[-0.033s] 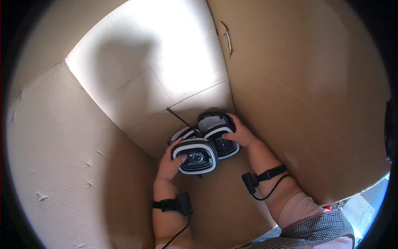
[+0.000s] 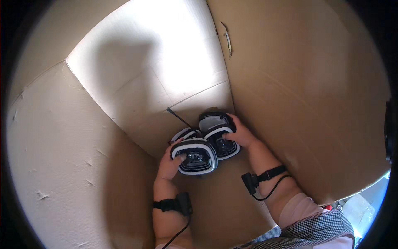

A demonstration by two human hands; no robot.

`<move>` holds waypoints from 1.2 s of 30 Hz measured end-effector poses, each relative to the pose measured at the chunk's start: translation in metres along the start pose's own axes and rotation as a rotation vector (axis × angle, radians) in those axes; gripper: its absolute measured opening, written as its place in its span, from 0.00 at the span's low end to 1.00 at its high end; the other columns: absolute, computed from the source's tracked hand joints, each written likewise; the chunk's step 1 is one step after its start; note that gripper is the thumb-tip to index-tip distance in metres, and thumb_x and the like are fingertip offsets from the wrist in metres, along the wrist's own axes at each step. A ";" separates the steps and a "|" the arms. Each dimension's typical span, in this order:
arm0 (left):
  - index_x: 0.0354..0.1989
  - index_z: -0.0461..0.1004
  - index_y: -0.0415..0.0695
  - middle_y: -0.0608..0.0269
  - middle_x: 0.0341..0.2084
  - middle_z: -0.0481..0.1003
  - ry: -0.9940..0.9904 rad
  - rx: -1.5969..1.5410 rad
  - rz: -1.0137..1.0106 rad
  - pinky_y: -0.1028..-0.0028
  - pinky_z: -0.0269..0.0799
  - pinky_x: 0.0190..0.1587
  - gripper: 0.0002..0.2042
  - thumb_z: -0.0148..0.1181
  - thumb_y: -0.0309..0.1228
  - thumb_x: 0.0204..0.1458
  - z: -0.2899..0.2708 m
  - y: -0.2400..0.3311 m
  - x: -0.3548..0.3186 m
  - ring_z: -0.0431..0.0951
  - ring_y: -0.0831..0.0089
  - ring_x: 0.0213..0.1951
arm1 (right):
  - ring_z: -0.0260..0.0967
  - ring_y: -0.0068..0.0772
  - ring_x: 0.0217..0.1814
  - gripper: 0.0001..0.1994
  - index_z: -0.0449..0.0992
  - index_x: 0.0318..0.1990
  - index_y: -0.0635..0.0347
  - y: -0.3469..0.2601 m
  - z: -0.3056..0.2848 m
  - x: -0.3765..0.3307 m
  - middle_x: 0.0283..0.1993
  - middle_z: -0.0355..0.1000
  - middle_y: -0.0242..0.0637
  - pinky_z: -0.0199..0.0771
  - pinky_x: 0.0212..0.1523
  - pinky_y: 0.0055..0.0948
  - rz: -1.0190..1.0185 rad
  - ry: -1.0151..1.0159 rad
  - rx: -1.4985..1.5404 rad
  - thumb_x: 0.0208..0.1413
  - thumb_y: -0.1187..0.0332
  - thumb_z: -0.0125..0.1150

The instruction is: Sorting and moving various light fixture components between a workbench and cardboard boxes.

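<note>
Deep inside a big cardboard box, my left hand (image 2: 166, 167) grips a black lamp (image 2: 197, 158) with a white rim and a clear front; the thumb lies over its front edge. Beside it, my right hand (image 2: 242, 135) is closed on a similar lamp (image 2: 224, 146), thumb across the front and fingers around the far side. Behind that one stands another white-and-black lamp-like piece (image 2: 210, 123), close to the right fingers. A further piece (image 2: 182, 133) is partly hidden behind the left lamp. A thin black cable (image 2: 179, 117) sticks up from among them.
Tall cardboard walls (image 2: 306, 95) rise around my arms. The right wall has a torn slit (image 2: 227, 39), and the left wall (image 2: 54, 166) is scuffed. Each forearm carries a strapped black device (image 2: 182, 204) with a cable. Clear plastic (image 2: 358, 211) shows outside at lower right.
The lamp in my left hand has tilted very slightly. Both hands keep their places and grips.
</note>
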State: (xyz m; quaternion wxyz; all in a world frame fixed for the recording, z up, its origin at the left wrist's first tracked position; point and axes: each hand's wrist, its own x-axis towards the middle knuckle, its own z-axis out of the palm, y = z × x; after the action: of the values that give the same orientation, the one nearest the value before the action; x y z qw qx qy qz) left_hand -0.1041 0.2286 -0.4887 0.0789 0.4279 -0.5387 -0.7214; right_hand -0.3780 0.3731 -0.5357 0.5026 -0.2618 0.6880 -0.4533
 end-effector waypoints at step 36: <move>0.54 0.67 0.39 0.60 0.44 0.75 -0.180 -0.960 0.065 0.71 0.72 0.51 0.18 0.52 0.31 0.55 0.030 0.218 -0.442 0.76 0.71 0.45 | 0.69 0.44 0.54 0.28 0.66 0.57 0.62 -0.296 0.032 -0.408 0.52 0.71 0.43 0.68 0.57 0.42 0.139 -0.219 0.691 0.49 0.56 0.55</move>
State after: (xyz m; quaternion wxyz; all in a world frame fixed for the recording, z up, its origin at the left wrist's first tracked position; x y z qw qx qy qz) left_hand 0.0741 0.4150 -0.0681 0.2430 0.2621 -0.1630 -0.9196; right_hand -0.2301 0.5607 -0.0905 0.6617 -0.0765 0.4526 -0.5929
